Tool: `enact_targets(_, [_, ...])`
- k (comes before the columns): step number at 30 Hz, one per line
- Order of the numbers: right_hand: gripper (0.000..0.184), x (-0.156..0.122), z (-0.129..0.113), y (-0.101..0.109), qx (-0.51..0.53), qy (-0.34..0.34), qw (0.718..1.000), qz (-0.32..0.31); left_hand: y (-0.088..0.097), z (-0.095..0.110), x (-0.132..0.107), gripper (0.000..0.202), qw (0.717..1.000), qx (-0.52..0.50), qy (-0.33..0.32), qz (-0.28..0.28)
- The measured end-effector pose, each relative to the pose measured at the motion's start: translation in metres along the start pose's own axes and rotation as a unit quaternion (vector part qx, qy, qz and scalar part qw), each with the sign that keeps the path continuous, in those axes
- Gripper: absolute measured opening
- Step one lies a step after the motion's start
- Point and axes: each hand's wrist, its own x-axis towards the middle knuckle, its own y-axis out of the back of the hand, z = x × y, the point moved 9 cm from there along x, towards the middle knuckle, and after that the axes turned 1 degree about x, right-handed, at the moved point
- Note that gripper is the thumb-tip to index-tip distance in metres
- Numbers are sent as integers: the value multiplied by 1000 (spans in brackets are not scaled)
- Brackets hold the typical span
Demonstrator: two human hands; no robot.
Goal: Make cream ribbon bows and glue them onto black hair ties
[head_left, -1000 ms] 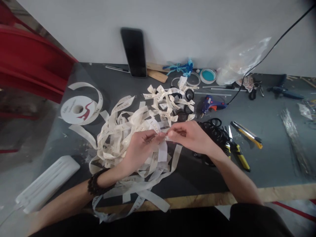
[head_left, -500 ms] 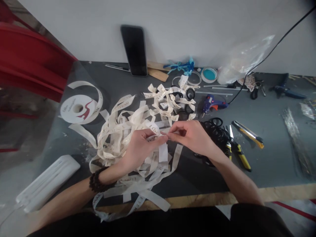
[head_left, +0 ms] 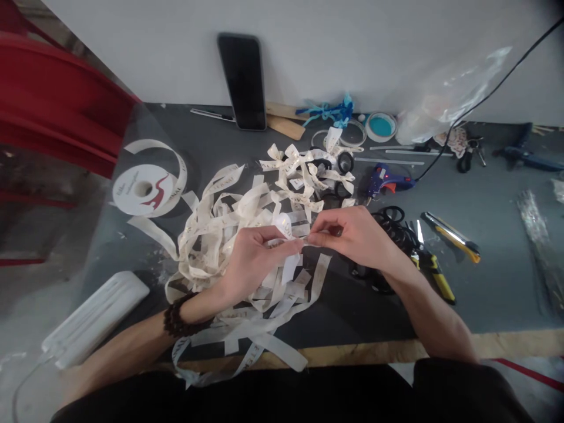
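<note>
My left hand [head_left: 253,255] pinches a short white printed ribbon [head_left: 288,267] between thumb and fingers, with one end looped up above the thumb. Close against it, my right hand [head_left: 350,235] has thumb and forefinger pressed together at the ribbon's right side; the exact spot they grip is small and partly hidden. Beneath the hands lies a tangled heap of cream ribbon strips [head_left: 211,226] with dark lettering. Beyond it sits a pile of tied ribbon bows [head_left: 293,167], some with black hair ties [head_left: 346,161].
A ribbon spool [head_left: 127,194] lies at left, above a white power bank-like block [head_left: 99,317]. A phone [head_left: 243,82] leans on the wall. To the right are a glue gun [head_left: 383,179], black hair ties [head_left: 392,217], yellow-handled snips [head_left: 436,276] and a box cutter [head_left: 452,235].
Both hands stay together on the ribbon, with the fingertips slightly shifted. The whole view has moved a little, so things appear somewhat further right and higher.
</note>
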Motion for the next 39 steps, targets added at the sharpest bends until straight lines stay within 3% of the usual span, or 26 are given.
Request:
enact_targets(4, [18,1,4,-2,-1,-9,1000,19,2,-1,6,28,1000,-3,10,-11])
enact_targets(11, [15,-3,0,1,-20,9,999,39,-2,13,11,35,998,-9,-42,-34])
enact_targets(19, [10,-6,-10,-11,2,30,998,55,-4,-3,14,21,995,-83,-26,-47])
enact_targets(23, [3,-6,-9,-10,22,13,998,62,-8,0,12,15,991,-118,-30,-57])
enact_targets(30, [5,-6,-6,-2,4,15,997,70,-12,-5,10,17,979,-192,43,-56])
enact_targets(36, [6,-4,-3,-12,-32,-23,999,22,-1,9,14,19,993,-99,-55,-18])
enact_targets(39, [6,-4,-4,-20,-29,-28,999,0,7,14,16,20,993,-93,-74,3])
